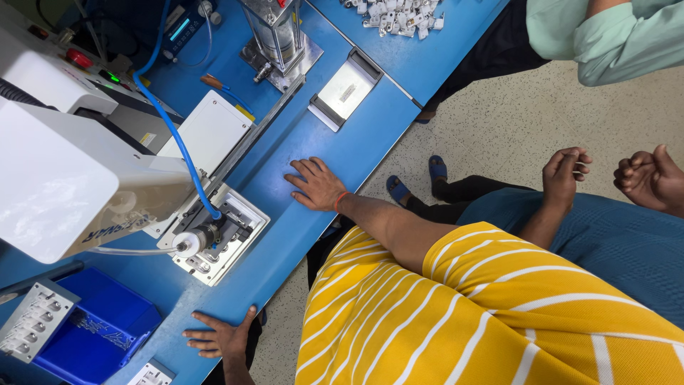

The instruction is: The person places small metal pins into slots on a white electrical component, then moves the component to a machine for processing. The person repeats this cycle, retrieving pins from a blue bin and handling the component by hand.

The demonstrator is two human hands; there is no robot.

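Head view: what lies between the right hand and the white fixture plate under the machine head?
Nothing. In the head view, only bare blue bench top separates the right hand, which lies flat on it, from the white fixture plate.

We see a pile of small white plastic parts at the bench's far end, a shiny metal tray nearer, a clear cylinder press beside it. Blue bin sits bottom left, grey metal block with round holes on its edge. Speckled floor, two blue sandals.
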